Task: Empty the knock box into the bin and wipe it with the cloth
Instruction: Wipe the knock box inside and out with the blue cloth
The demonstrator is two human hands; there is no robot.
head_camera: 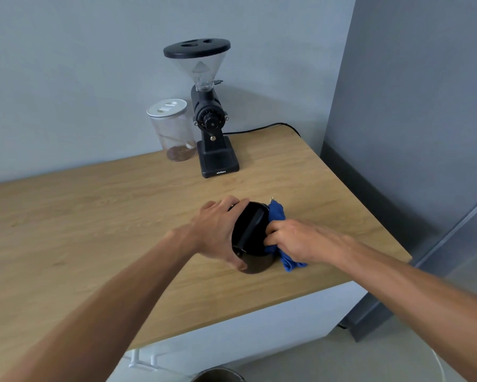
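Observation:
The black knock box (252,235) stands on the wooden counter (94,216), tilted a little toward me, its knock bar running across the opening. My left hand (218,230) wraps around its left side and grips it. My right hand (295,239) is closed on a blue cloth (277,213), pressing it against the box's right rim and inner wall. Part of the cloth hangs below my right hand at the box's right side. The rim of a round bin (218,375) shows on the floor at the bottom edge.
A black coffee grinder (212,125) with a clear hopper stands at the back by the wall, its cable (262,128) trailing right. A clear jar (174,130) with a white lid sits left of it. The counter's right edge meets a grey wall panel (413,119).

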